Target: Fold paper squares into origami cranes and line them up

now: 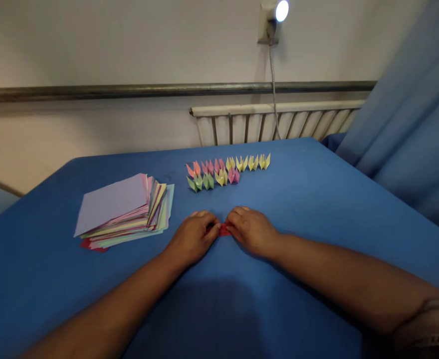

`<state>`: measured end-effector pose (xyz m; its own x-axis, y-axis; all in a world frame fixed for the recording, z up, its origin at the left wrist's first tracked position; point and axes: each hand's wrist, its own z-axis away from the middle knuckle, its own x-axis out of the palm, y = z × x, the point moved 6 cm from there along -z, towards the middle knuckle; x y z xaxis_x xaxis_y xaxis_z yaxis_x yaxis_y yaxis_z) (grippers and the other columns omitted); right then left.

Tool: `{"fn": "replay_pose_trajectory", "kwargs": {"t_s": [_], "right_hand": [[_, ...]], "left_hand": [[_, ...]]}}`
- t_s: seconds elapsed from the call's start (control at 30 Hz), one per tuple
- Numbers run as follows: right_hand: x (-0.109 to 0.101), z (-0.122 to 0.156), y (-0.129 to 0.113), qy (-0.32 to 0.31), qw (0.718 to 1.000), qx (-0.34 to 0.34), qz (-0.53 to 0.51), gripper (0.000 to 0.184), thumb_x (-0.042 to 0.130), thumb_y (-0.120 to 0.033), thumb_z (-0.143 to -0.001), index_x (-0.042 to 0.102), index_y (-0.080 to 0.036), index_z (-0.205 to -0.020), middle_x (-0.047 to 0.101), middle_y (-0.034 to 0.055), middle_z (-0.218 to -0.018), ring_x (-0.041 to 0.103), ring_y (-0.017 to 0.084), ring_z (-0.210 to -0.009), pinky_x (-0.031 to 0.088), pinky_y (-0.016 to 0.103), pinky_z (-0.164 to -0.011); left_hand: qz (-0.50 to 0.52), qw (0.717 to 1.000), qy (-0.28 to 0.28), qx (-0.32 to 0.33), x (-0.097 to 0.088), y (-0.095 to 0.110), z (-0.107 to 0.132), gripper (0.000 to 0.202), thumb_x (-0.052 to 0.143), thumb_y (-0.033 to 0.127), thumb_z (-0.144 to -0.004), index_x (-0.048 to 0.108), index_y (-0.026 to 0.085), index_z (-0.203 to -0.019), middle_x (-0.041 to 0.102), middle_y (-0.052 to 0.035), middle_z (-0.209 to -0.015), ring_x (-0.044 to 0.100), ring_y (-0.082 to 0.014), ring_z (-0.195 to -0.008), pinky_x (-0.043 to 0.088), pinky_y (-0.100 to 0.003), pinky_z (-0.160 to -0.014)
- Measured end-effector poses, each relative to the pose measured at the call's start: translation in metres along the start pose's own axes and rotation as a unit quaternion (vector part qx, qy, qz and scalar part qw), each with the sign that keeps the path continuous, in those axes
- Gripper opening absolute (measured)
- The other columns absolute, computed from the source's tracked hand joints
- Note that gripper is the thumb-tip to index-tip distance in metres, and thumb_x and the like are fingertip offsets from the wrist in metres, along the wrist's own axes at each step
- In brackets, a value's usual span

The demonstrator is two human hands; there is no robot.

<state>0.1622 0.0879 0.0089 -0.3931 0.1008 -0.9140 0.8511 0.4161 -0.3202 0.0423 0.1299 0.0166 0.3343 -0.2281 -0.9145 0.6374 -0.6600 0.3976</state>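
Note:
A small piece of red paper point(224, 230) lies between my two hands, just above the blue tabletop. My left hand point(197, 233) is closed, thumb and fingers pinching its left end. At the other end my right hand point(251, 230) pinches it the same way, also closed. Most of the paper is covered by the fingers, so its folded shape cannot be made out. Beyond the hands stand several folded paper cranes point(221, 176) in two rows, coloured orange, pink, yellow and green.
A thick, uneven stack of coloured paper sheets point(110, 204) sits left of my hands, a lilac sheet on top. The blue table point(317, 209) reaches toward a wall with a metal rail point(137, 91). A blue curtain point(402, 99) hangs at the right; a cable point(273, 75) runs down from a socket.

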Motion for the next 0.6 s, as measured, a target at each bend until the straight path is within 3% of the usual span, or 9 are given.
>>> {"fn": "replay_pose_trajectory", "kwargs": {"t_s": [0.27, 0.6], "right_hand": [[-0.0078, -0.0008, -0.0036, 0.016, 1.0, -0.001, 0.012, 0.014, 0.048, -0.022, -0.093, 0.06, -0.016, -0.098, 0.061, 0.0084, -0.097, 0.052, 0.02, -0.089, 0.04, 0.033, -0.078], [-0.0041, 0.0018, -0.0033, 0.003, 0.999, -0.043, 0.019, 0.02, 0.047, -0.028, -0.095, 0.064, -0.017, -0.094, 0.06, 0.0076, -0.095, 0.051, 0.019, -0.088, 0.039, 0.033, -0.078]], "left_hand": [[-0.011, 0.999, 0.019, -0.039, -0.0007, -0.0014, -0.0003, 0.009, 0.052, 0.024, -0.084, 0.059, 0.021, -0.087, 0.062, -0.0026, -0.083, 0.054, -0.0197, -0.08, 0.04, -0.032, -0.069], [0.01, 1.0, 0.011, 0.012, -0.0005, -0.0068, 0.0002, 0.011, 0.052, 0.024, -0.087, 0.062, 0.021, -0.085, 0.063, -0.0019, -0.085, 0.056, -0.0182, -0.084, 0.042, -0.033, -0.079]]}}
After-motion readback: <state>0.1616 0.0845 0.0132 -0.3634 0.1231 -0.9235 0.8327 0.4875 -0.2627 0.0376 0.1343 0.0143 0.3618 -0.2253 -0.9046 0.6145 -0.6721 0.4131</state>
